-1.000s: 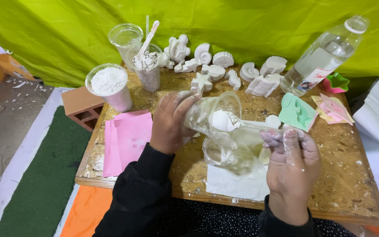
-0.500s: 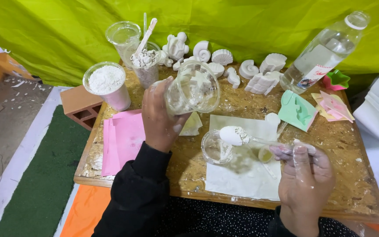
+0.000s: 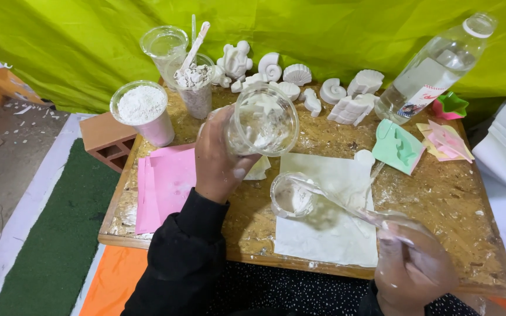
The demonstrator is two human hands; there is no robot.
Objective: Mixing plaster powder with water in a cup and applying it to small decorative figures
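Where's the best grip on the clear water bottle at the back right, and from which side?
Grip the clear water bottle around its wide middle body, coming from the front left. It leans back against the green cloth, cap up and to the right, so that side is open. The star mould crowds its right.

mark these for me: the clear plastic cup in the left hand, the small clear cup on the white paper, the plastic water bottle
clear plastic cup smeared with white plaster [image 3: 263, 122], head view, on its open mouth.
small clear plastic cup on the white paper sheet [image 3: 291, 196], head view, on its white-coated inside.
clear plastic water bottle lying tilted [image 3: 431, 71], head view, mid-body.
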